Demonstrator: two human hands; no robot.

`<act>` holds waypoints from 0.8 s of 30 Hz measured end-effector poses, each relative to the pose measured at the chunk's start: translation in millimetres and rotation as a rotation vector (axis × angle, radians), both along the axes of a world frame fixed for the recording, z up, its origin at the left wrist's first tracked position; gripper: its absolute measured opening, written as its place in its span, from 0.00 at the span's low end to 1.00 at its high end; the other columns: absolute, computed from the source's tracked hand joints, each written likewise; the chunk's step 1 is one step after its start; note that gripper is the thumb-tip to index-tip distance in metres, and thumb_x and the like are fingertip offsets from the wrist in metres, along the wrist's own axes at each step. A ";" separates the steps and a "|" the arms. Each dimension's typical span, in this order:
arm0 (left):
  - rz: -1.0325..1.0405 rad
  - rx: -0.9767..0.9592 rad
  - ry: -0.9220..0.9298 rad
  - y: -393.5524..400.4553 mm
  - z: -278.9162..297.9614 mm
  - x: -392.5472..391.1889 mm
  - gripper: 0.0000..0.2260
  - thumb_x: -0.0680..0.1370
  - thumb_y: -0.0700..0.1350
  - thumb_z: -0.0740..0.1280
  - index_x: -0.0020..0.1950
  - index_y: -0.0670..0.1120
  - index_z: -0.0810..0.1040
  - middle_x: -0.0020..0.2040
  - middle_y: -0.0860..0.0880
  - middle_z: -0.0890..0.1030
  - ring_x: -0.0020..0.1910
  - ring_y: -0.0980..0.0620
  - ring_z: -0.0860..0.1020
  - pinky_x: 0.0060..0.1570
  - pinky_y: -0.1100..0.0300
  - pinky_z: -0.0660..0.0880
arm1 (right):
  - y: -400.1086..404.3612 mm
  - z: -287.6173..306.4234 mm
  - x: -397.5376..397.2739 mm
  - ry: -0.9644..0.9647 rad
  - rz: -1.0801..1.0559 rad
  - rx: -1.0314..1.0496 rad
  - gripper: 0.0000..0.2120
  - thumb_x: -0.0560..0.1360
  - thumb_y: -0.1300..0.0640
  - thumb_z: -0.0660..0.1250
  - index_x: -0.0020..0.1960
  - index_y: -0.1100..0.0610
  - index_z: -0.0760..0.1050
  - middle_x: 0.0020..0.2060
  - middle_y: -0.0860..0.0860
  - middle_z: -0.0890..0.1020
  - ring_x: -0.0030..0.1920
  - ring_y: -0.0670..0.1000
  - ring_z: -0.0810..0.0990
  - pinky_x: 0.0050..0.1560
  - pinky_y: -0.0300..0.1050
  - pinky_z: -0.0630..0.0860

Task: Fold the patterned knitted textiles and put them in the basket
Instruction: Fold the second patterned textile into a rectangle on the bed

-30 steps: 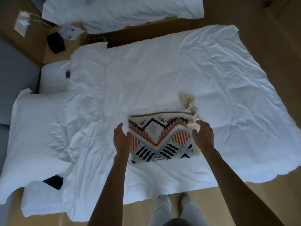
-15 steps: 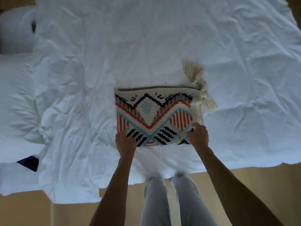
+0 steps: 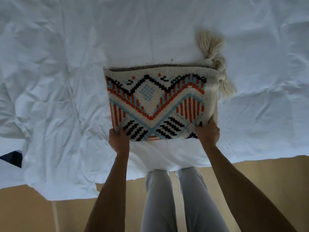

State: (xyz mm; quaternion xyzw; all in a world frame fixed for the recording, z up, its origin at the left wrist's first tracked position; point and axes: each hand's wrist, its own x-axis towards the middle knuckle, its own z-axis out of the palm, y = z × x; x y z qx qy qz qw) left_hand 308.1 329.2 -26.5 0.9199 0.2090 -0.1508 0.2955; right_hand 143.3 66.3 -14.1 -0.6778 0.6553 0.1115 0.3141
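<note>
Nearest the camera, two legs in light grey trousers (image 3: 160, 198) are seen standing on a tan floor (image 3: 33, 210), right at the near edge of the bed (image 3: 66, 81). Both bare forearms are extended forward from the bottom of the frame. The left hand (image 3: 119, 141) is clamped on the near-left corner of the folded patterned knitted textile (image 3: 155, 104), fingers curled over its edge; the right hand (image 3: 208, 133) is clamped on the near-right corner in the same way. The two hands are held well apart, one per corner. The textile is seen as a folded rectangle, cream ground with orange, light blue and black zigzag and stripe motifs, located over the near-middle of the bed; whether its near edge is lifted off the sheet or resting on it cannot be told. A dark braided trim is visible along its far edge. Cream tassels (image 3: 215, 64) are bunched at the far-right corner, one spread on the sheet beyond the textile, another hanging at the right side. The bed is covered by a rumpled white sheet, its edge draped toward the floor. A dark blue patch (image 3: 12, 158) is exposed at the near-left edge of the bedding. No basket is seen in view.
</note>
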 end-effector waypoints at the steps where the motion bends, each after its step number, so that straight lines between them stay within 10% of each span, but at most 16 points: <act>1: 0.001 0.018 0.011 2.4 3.0 -1.1 0.06 0.78 0.39 0.64 0.52 0.37 0.75 0.47 0.38 0.81 0.44 0.40 0.79 0.41 0.52 0.75 | 3.0 4.7 -2.3 -0.018 -0.026 -0.015 0.17 0.69 0.55 0.71 0.54 0.60 0.74 0.45 0.60 0.82 0.45 0.64 0.81 0.43 0.58 0.81; 8: -0.021 0.195 0.285 23.5 26.2 -27.8 0.12 0.74 0.36 0.62 0.56 0.38 0.76 0.50 0.36 0.81 0.51 0.35 0.79 0.48 0.45 0.77 | 10.4 21.2 -13.7 0.123 0.051 0.054 0.24 0.71 0.57 0.70 0.63 0.60 0.65 0.49 0.62 0.80 0.49 0.66 0.80 0.45 0.58 0.78; 19: 0.026 -0.134 0.102 -31.9 13.5 52.9 0.09 0.74 0.45 0.68 0.49 0.42 0.74 0.39 0.49 0.77 0.36 0.50 0.75 0.32 0.59 0.71 | -65.2 4.5 41.3 -0.293 -0.442 0.182 0.26 0.73 0.52 0.69 0.70 0.54 0.70 0.53 0.51 0.76 0.49 0.54 0.79 0.46 0.47 0.78; 24: -0.004 -0.016 0.060 -31.9 10.3 63.4 0.03 0.71 0.37 0.63 0.38 0.40 0.70 0.33 0.45 0.74 0.33 0.45 0.71 0.32 0.53 0.69 | -59.4 -2.7 34.0 -0.288 -0.244 -0.111 0.02 0.69 0.65 0.62 0.41 0.62 0.73 0.31 0.55 0.75 0.33 0.57 0.74 0.30 0.45 0.69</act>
